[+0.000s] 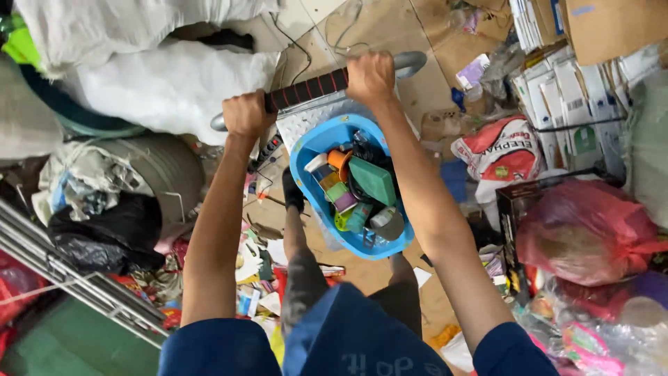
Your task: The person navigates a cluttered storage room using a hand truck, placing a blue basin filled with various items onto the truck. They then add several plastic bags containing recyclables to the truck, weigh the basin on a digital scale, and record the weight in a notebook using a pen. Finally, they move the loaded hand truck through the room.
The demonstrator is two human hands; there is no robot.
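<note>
Gripping the cart handle (309, 87), both hands close their fingers fully around it: the left hand (245, 113) on the bare metal end beside the black foam grip with red rings, the right hand (371, 76) at the other end of that grip. Just under the handle, on the metal cart platform (299, 124), stands a blue plastic basin (313, 143) full of coloured tape rolls (339, 191). White sacks (174, 83) lie near the left hand, and a red plastic bag (588, 230) lies well apart on the right.

Single head-worn view, looking steeply down, close over arms, probably standing height
</note>
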